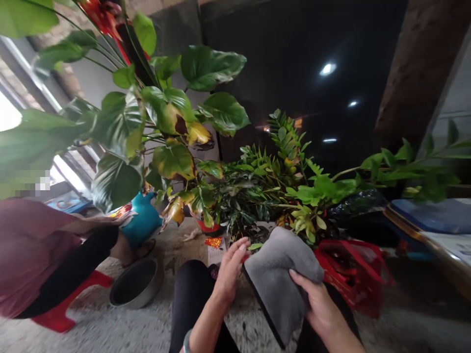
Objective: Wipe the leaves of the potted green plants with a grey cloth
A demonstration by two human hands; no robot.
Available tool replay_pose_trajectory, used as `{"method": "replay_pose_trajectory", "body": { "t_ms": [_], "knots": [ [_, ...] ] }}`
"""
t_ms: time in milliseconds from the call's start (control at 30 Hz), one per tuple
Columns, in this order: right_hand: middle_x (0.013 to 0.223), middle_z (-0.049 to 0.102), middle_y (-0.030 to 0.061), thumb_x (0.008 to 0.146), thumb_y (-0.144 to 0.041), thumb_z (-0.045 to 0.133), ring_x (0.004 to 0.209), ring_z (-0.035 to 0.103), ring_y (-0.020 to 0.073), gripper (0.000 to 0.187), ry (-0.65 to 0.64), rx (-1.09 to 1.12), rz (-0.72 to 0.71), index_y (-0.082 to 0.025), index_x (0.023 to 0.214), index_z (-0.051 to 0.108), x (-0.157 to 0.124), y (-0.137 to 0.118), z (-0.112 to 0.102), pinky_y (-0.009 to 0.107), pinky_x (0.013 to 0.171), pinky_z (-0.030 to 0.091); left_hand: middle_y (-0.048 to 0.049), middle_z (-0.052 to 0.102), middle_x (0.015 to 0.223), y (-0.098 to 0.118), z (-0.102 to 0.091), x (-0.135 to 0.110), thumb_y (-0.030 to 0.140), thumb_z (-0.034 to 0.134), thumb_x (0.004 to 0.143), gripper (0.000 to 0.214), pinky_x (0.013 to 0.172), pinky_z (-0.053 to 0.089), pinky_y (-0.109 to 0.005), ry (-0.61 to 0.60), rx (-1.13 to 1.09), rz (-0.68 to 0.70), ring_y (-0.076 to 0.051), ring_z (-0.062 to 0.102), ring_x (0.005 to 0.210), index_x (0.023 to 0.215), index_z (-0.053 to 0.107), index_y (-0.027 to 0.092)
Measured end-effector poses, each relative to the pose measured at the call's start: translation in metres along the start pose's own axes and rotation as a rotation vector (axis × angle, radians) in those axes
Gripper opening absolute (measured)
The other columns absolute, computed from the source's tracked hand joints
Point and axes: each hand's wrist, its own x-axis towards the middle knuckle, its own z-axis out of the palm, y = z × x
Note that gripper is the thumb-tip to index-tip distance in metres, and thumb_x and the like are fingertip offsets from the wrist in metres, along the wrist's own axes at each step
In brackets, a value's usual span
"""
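A grey cloth [281, 274] with a dark edge hangs over my knees, bunched at its upper end. My right hand [320, 299] grips it, the thumb lying on top and the other fingers hidden behind the fabric. Just left of the cloth, my left hand [230, 269] is raised with its fingers stretched out, holding nothing that I can see. A small green leaf tip [255, 246] shows beside those fingertips; whether they touch is unclear. Beyond both hands stand leafy potted plants [253, 181], some with yellowing leaves.
At the left, a person in a pink top [33, 250] sits on a red stool [62, 309]. A grey basin [136, 284] rests on the floor nearby. Red plastic bags [353, 269] lie to my right, near a low table [434, 228]. Large leaves [117, 179] overhang the left side.
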Motion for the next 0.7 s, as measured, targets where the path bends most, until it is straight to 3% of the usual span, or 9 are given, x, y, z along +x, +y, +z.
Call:
{"method": "replay_pose_trajectory", "body": {
  "t_ms": [67,133,267,433,533,633,700],
  "knots": [
    [0.077,0.077,0.0046,0.029,-0.031,0.09,0.086,0.07,0.0338,0.057,-0.013,-0.015,-0.005,-0.019,0.082,0.074,0.0,0.002,0.01,0.046,0.083,0.053,-0.0109,0.071,0.109,0.005,0.007,-0.012,0.054,0.074,0.06,0.055,0.089,0.046,-0.037,-0.108,-0.072,-0.057,-0.029,0.062,0.103,0.102,0.071,0.018],
    [0.082,0.077,0.0065,0.033,-0.032,0.09,0.091,0.07,0.0345,0.063,-0.078,-0.058,0.014,-0.018,0.092,0.073,0.0,0.006,0.019,0.047,0.086,0.052,-0.0099,0.071,0.108,0.007,0.014,-0.017,0.053,0.075,0.058,0.056,0.091,0.046,-0.038,-0.142,-0.106,-0.07,-0.031,0.061,0.105,0.102,0.07,0.019],
    [0.084,0.077,0.007,0.034,-0.032,0.089,0.097,0.068,0.0345,0.061,-0.218,-0.106,0.041,-0.018,0.091,0.072,-0.003,0.018,0.034,0.045,0.089,0.051,-0.012,0.069,0.112,0.005,0.025,-0.013,0.05,0.077,0.055,0.064,0.096,0.044,-0.039,-0.038,-0.019,0.05,-0.033,0.059,0.109,0.108,0.065,0.017],
    [0.074,0.075,0.0052,0.032,-0.031,0.086,0.086,0.07,0.0338,0.048,-0.092,-0.192,0.042,-0.019,0.075,0.068,0.005,0.018,0.046,0.042,0.079,0.054,-0.0123,0.068,0.115,-0.005,0.022,-0.001,0.046,0.073,0.06,0.06,0.096,0.045,-0.037,0.05,0.083,0.145,-0.032,0.06,0.109,0.112,0.063,0.018],
    [0.071,0.074,0.0041,0.031,-0.026,0.084,0.078,0.069,0.0319,0.042,-0.075,-0.359,-0.125,-0.021,0.07,0.067,0.013,0.0,0.058,0.041,0.074,0.054,-0.0116,0.069,0.11,-0.003,0.011,0.009,0.043,0.075,0.057,0.055,0.093,0.046,-0.036,0.085,0.1,0.166,-0.031,0.061,0.107,0.106,0.066,0.018],
    [0.067,0.074,0.0043,0.035,-0.027,0.082,0.074,0.068,0.0296,0.032,-0.24,-0.486,-0.348,-0.021,0.063,0.069,0.018,-0.024,0.08,0.039,0.073,0.054,-0.0104,0.072,0.097,0.01,0.0,0.023,0.045,0.076,0.055,0.054,0.078,0.05,-0.033,0.061,0.023,0.193,-0.027,0.065,0.09,0.1,0.067,0.017],
    [0.069,0.074,0.0043,0.038,-0.03,0.082,0.073,0.068,0.0283,0.031,-0.286,-0.46,-0.424,-0.021,0.065,0.07,0.022,-0.032,0.096,0.038,0.074,0.054,-0.0092,0.072,0.093,0.021,-0.006,0.035,0.048,0.077,0.056,0.056,0.068,0.049,-0.029,0.102,-0.04,0.222,-0.022,0.065,0.079,0.101,0.066,0.016]
  ]
}}
